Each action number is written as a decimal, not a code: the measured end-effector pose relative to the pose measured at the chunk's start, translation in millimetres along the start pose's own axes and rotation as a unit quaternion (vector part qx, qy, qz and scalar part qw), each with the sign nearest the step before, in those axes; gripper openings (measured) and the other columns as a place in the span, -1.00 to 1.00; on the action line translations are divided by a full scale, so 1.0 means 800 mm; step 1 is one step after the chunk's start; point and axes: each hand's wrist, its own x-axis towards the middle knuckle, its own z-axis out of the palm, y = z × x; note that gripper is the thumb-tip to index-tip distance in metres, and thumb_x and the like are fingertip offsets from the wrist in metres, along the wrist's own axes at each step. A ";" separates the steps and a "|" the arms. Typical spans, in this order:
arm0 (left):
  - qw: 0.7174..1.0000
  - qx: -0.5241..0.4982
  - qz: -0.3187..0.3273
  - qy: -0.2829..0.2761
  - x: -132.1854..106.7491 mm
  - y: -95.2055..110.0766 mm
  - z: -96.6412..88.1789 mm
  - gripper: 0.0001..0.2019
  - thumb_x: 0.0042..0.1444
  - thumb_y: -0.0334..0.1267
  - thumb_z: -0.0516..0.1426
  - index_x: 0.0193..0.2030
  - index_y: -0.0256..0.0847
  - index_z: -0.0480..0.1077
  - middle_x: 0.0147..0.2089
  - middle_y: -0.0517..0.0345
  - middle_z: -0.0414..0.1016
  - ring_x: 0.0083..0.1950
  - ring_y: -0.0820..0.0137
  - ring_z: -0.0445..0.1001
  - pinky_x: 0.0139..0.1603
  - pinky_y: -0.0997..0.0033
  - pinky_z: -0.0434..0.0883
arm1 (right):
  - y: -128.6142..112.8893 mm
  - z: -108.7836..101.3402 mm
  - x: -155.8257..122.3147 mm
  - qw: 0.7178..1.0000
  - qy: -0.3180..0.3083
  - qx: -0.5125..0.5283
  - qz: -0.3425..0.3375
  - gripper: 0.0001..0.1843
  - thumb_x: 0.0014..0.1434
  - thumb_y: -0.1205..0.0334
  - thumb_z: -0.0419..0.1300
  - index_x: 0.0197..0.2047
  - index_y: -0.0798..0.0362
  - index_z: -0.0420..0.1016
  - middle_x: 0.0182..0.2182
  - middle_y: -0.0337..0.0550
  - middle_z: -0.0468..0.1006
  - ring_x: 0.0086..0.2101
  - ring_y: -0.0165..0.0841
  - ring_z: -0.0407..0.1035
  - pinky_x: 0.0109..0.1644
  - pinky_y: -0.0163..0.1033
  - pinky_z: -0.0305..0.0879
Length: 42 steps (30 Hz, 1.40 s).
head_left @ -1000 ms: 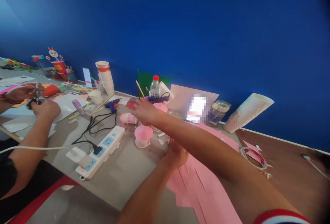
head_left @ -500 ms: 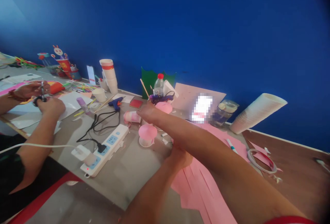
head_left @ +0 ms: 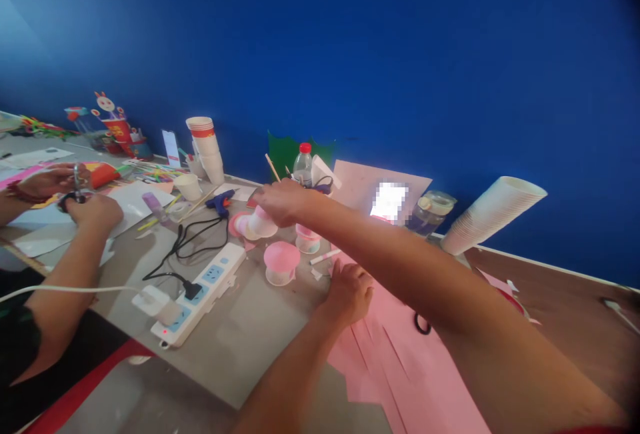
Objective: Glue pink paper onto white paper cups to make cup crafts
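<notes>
My right hand (head_left: 281,201) reaches across to the left, its fingers closed round a tilted pink-and-white paper cup (head_left: 263,223); the fingertips are partly hidden. Another pink-and-white piece (head_left: 243,226) lies against that cup, with a pink rim at its left end. Below my right arm, my left hand (head_left: 351,291) lies on pink paper sheets (head_left: 395,367), fingers loosely bent and spread. Between the hands stand a paper cup with a pink top (head_left: 282,259) and a second pink-topped cup (head_left: 307,239), partly covered by my wrist. A thin white stick (head_left: 325,257) is beside my left fingers.
A power strip (head_left: 203,294) with plugs and a black cord lies at left, near a blue glue gun (head_left: 220,203). Behind are a red-capped bottle (head_left: 303,162), a jar (head_left: 434,211) and leaning stacked cups (head_left: 493,214). A co-worker's hands (head_left: 83,197) hold scissors.
My right hand has shifted slightly left and up, and the cup at it now tilts upward. My left hand's fingers have come into sight on the pink paper. The view has moved slightly.
</notes>
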 end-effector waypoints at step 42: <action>0.847 -0.485 -0.059 -0.207 0.024 0.008 -0.031 -0.30 -0.11 0.00 0.26 0.19 -0.16 0.24 0.16 -0.08 0.34 0.15 0.03 0.28 0.07 0.12 0.28 | 0.056 0.209 -0.357 0.376 0.113 0.884 0.253 -0.40 0.13 -0.29 -0.06 -0.38 0.13 0.38 -0.66 -0.18 0.41 -0.62 -0.42 0.31 -0.51 -0.33 0.20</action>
